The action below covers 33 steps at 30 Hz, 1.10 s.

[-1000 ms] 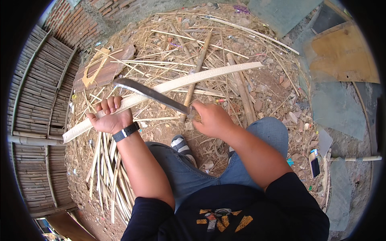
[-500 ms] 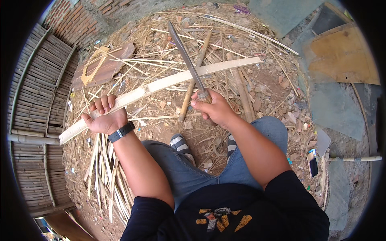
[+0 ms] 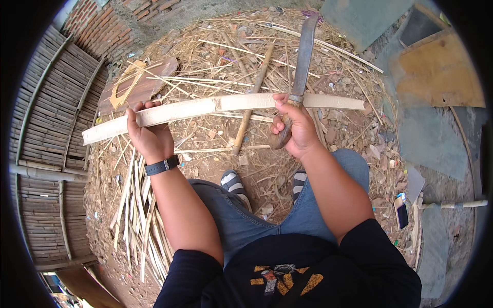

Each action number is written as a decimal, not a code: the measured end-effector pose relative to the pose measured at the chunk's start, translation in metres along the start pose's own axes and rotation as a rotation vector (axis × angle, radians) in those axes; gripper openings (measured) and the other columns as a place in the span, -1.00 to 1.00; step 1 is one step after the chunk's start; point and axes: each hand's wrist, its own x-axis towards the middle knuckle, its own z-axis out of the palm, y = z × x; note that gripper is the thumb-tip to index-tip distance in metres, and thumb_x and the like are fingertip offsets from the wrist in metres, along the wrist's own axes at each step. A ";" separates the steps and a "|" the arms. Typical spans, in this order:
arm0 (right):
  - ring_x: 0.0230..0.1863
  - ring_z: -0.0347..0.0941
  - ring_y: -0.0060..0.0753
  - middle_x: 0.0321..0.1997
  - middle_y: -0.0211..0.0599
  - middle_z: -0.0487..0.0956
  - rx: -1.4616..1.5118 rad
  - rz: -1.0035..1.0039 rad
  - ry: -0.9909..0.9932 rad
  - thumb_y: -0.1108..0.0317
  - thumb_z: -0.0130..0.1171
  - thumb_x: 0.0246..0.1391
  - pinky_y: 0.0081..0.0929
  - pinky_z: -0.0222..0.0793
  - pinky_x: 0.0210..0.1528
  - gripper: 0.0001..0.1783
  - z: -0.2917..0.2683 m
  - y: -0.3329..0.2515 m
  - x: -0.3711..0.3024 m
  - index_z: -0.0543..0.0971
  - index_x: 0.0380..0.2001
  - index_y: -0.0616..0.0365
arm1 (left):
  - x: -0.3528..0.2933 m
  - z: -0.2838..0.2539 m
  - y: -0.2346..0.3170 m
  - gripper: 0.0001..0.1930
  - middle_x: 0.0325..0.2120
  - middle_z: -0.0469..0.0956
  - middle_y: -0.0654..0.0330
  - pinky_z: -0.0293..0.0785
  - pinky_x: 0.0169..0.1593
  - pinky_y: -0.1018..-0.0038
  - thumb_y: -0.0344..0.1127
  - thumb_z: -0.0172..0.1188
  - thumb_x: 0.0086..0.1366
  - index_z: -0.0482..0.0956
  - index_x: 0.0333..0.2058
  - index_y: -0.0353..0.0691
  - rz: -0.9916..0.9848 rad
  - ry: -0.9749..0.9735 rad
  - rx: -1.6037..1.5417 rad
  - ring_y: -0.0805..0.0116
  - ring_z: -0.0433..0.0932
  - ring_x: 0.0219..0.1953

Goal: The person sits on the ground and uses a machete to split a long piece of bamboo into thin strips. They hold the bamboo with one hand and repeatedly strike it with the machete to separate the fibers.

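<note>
A long pale bamboo strip (image 3: 192, 108) lies across both my hands, its inner face up and a node near its middle. My left hand (image 3: 148, 132) is closed round the strip near its left end, fingertips over the far edge. A machete (image 3: 304, 59) with a dark curved blade and a wooden handle is gripped in my right hand (image 3: 297, 126), blade pointing away from me. The strip passes behind or under that hand's index finger and the handle's top; whether the finger presses on it I cannot tell.
Split bamboo strips (image 3: 136, 220) are heaped beside my left leg. A round bamboo pole (image 3: 254, 100) and scattered slivers lie on the littered dirt ahead. On the left stands a bamboo slat wall (image 3: 49, 128). Sheets (image 3: 431, 136) and a phone (image 3: 401, 210) lie at the right.
The machete has moved right, its blade swinging from leaning left across the strip to pointing away and slightly right. The strip has shifted right and turned closer to level.
</note>
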 end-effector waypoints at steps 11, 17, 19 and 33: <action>-0.57 0.39 -0.51 -0.28 -0.30 0.52 -0.099 -0.243 0.146 0.40 0.31 0.13 -0.49 0.37 -0.50 -0.71 0.005 -0.021 -0.011 0.51 -0.09 0.17 | -0.034 0.069 0.052 -0.10 0.09 0.20 -0.05 0.52 0.08 0.39 -0.32 0.44 0.23 -0.03 0.32 -0.43 0.914 0.284 0.734 0.22 0.41 0.05; -0.59 0.39 -0.52 -0.30 -0.29 0.53 -0.013 -0.274 0.190 0.43 0.29 0.12 -0.50 0.35 -0.54 -0.74 -0.001 -0.025 -0.006 0.52 -0.12 0.17 | -0.020 0.048 0.038 0.13 0.33 -0.18 -0.28 0.25 0.28 -0.09 -0.12 0.55 0.09 -0.09 0.38 -0.41 0.964 0.606 1.366 -0.19 0.09 0.32; -0.59 0.39 -0.53 -0.30 -0.30 0.53 -0.048 -0.278 0.211 0.43 0.29 0.12 -0.51 0.35 -0.54 -0.74 -0.002 -0.024 -0.007 0.52 -0.12 0.18 | -0.017 0.031 0.025 0.10 0.36 -0.14 -0.35 0.01 0.34 -0.29 -0.04 0.58 -0.01 0.07 0.39 -0.22 1.164 0.527 1.598 -0.33 -0.08 0.39; -0.60 0.39 -0.60 -0.36 -0.35 0.56 -0.099 -0.280 0.203 0.41 0.31 0.12 -0.58 0.35 -0.52 -0.71 -0.013 -0.038 -0.007 0.55 -0.09 0.20 | -0.054 0.113 -0.014 -0.47 0.30 0.24 -0.07 -0.05 0.37 -0.33 -0.10 0.50 0.13 0.56 0.04 -0.07 1.134 -0.287 1.639 -0.34 0.00 0.44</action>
